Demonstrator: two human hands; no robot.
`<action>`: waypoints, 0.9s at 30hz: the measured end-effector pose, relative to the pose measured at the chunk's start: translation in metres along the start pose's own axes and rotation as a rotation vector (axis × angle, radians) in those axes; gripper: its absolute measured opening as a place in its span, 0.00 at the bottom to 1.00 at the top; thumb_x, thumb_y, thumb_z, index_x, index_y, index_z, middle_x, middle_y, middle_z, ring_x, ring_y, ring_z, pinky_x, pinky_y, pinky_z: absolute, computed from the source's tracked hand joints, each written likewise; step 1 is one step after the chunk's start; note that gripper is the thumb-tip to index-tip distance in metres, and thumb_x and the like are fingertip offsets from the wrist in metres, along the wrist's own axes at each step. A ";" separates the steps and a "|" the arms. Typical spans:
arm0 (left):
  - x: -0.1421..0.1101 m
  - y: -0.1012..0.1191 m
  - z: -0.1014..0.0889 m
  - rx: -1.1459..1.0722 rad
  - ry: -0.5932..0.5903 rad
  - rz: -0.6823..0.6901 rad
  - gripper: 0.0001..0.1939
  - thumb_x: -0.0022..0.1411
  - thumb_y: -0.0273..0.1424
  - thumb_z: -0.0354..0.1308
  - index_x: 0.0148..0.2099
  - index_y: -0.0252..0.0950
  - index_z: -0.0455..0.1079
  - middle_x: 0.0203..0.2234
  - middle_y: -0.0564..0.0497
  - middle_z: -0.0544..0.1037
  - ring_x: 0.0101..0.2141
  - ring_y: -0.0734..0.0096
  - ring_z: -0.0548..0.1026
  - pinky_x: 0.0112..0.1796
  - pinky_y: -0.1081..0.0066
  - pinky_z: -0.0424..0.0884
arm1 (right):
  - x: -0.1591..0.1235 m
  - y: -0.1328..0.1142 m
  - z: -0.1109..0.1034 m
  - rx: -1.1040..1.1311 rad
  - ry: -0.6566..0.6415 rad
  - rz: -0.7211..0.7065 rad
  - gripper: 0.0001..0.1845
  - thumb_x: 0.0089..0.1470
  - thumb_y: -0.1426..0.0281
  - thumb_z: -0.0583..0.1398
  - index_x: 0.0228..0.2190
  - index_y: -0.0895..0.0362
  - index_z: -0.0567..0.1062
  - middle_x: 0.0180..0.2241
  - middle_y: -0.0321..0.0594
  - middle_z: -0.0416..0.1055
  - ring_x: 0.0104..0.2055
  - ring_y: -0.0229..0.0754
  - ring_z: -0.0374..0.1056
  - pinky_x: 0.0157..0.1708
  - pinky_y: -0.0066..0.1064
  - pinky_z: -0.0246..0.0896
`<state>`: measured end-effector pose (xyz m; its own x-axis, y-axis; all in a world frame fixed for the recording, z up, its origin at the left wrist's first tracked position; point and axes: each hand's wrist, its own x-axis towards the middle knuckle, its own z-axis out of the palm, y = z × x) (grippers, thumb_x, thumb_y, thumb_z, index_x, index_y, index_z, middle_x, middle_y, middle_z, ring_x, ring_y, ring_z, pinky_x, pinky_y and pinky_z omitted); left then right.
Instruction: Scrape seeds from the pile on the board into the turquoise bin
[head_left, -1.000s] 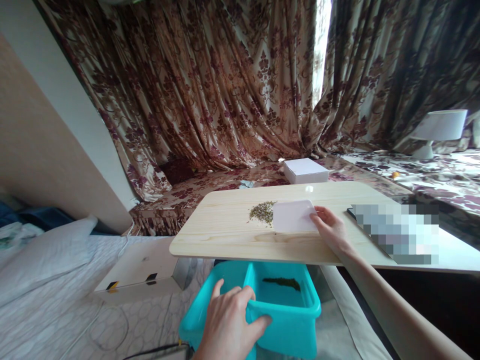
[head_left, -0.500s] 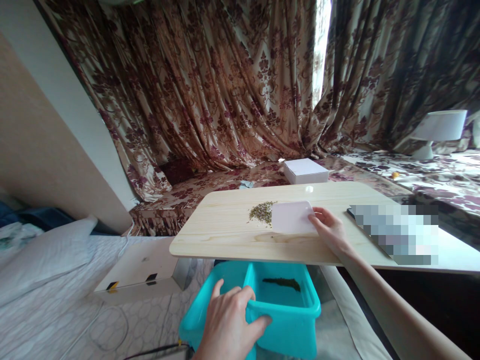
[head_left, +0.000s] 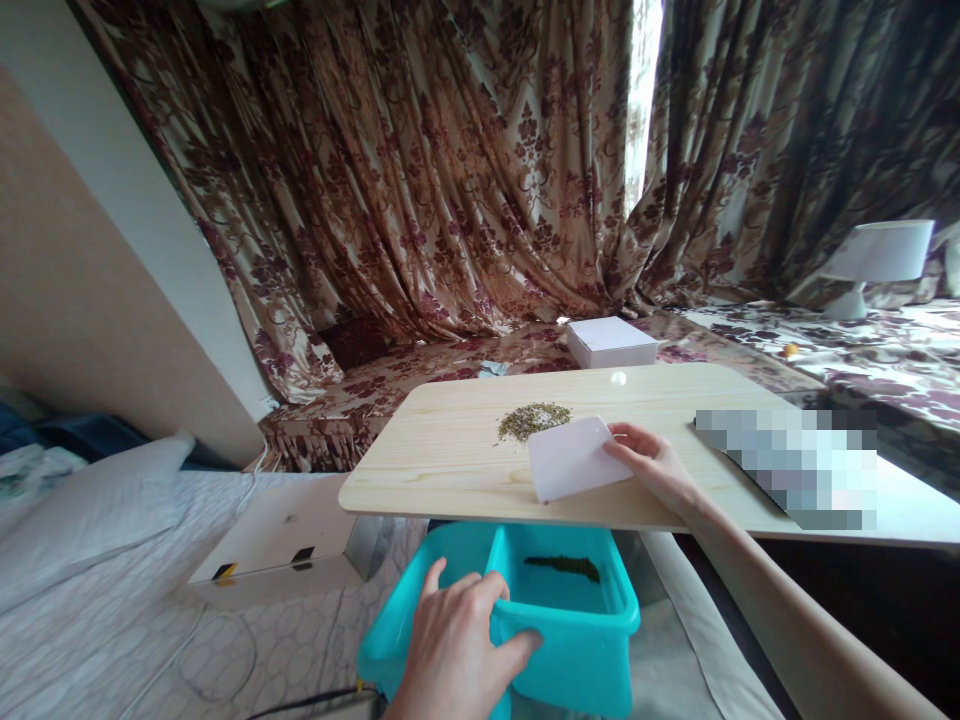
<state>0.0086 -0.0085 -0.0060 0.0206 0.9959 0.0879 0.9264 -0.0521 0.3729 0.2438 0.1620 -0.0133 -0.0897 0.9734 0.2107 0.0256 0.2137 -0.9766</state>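
Observation:
My right hand (head_left: 651,462) pinches the right side of a thin white rounded card (head_left: 576,462), which is tilted over the wooden tabletop (head_left: 420,450). Just beyond the card's far edge lies a loose heap of small green and brown dried bits (head_left: 531,419). Below the table's near edge is a turquoise divided bin (head_left: 574,645). My left hand (head_left: 466,635) grips the bin at its divider and front rim, thumb on the outside. In the bin's right compartment rests a dark green pile (head_left: 564,568); my hand hides part of the left compartment.
A flat blurred-out object (head_left: 787,470) lies on the table's right side. Behind the table stands a white box (head_left: 613,340). A white carton (head_left: 292,530) sits on the bed at left, near a cable (head_left: 300,702). A lamp (head_left: 889,255) is at far right.
My right hand has drawn the card slightly toward me and left, turning it, so more of the heap shows. My left hand stays on the bin.

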 end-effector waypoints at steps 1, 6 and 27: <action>0.000 0.000 0.000 -0.001 -0.002 -0.002 0.05 0.48 0.35 0.58 0.28 0.41 0.66 0.24 0.57 0.74 0.30 0.67 0.72 0.54 0.52 0.49 | 0.000 0.000 -0.001 0.001 -0.030 0.013 0.12 0.39 0.63 0.63 0.28 0.56 0.73 0.25 0.37 0.76 0.25 0.38 0.69 0.23 0.27 0.61; 0.000 0.001 -0.001 -0.001 -0.005 -0.007 0.05 0.48 0.35 0.58 0.28 0.41 0.66 0.25 0.57 0.75 0.31 0.67 0.72 0.54 0.52 0.49 | 0.002 0.004 -0.001 0.039 0.078 0.002 0.14 0.39 0.61 0.64 0.29 0.55 0.73 0.26 0.37 0.76 0.25 0.39 0.69 0.24 0.27 0.62; 0.000 -0.001 0.000 0.001 -0.015 -0.017 0.06 0.48 0.36 0.58 0.29 0.41 0.66 0.25 0.57 0.74 0.31 0.67 0.72 0.54 0.54 0.48 | 0.012 0.017 -0.001 -0.006 0.240 -0.103 0.24 0.36 0.51 0.63 0.31 0.56 0.70 0.28 0.41 0.77 0.30 0.43 0.72 0.29 0.31 0.65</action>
<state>0.0074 -0.0082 -0.0065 0.0102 0.9976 0.0678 0.9270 -0.0349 0.3734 0.2443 0.1777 -0.0270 0.1466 0.9379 0.3145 0.0342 0.3129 -0.9492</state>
